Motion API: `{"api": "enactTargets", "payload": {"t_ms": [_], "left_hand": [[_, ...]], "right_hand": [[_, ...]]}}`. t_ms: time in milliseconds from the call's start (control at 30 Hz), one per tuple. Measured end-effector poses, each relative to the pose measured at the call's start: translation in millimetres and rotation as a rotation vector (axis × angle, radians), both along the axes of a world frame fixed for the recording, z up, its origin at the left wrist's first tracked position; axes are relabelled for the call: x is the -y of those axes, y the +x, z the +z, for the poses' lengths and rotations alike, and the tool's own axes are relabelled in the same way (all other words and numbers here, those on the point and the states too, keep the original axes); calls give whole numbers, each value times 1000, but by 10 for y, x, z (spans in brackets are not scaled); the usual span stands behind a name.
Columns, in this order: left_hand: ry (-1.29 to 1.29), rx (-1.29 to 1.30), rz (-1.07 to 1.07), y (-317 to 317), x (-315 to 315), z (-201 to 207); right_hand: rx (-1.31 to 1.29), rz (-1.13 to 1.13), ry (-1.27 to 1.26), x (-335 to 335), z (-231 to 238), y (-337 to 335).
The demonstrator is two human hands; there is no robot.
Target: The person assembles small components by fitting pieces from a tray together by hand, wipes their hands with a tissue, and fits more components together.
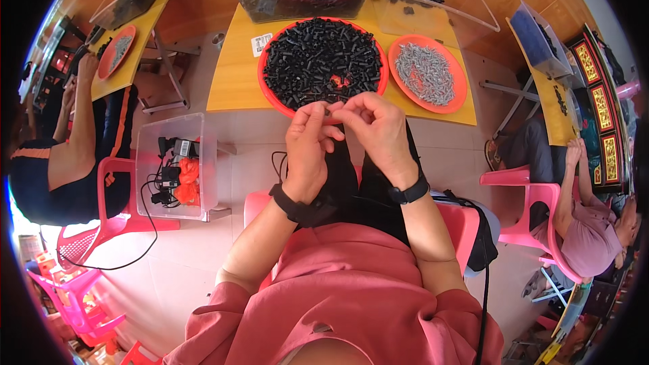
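My left hand and my right hand meet at the near rim of a round red tray. Both are closed in a pinch, fingertips almost touching. A small dark piece shows at the left fingertips; its exact kind is too small to tell. Whatever the right fingers grip is hidden. Short black tube-like pieces fill the red tray just beyond my hands, with a bit of red showing among them. To its right, an orange-red plate holds many small silver screw-like parts.
Clear plastic bins of black pieces stand at the back of the yellow table. On the floor at left, another clear bin holds cables and an orange bag. Seated people work at side tables. A black cable hangs at right.
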State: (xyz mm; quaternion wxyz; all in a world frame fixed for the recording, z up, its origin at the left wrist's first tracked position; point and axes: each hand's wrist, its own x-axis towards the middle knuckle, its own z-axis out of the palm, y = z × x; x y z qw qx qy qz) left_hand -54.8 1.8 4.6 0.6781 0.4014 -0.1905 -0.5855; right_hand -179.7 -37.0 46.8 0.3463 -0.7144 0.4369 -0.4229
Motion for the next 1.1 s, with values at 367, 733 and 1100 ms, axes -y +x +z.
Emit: {"api": "enactTargets", "payload": {"t_ms": [367,733,1100], "left_hand": [[5,-107,116,120,55,-24],[-6,-143,78,128,62,-16],[-20,-106,41,119,62,-16]], "right_hand": [[-538,-91,-239,561,-221,215],[-92,-42,8,622,-204,156],[385,150,358,142,-112,68]]}}
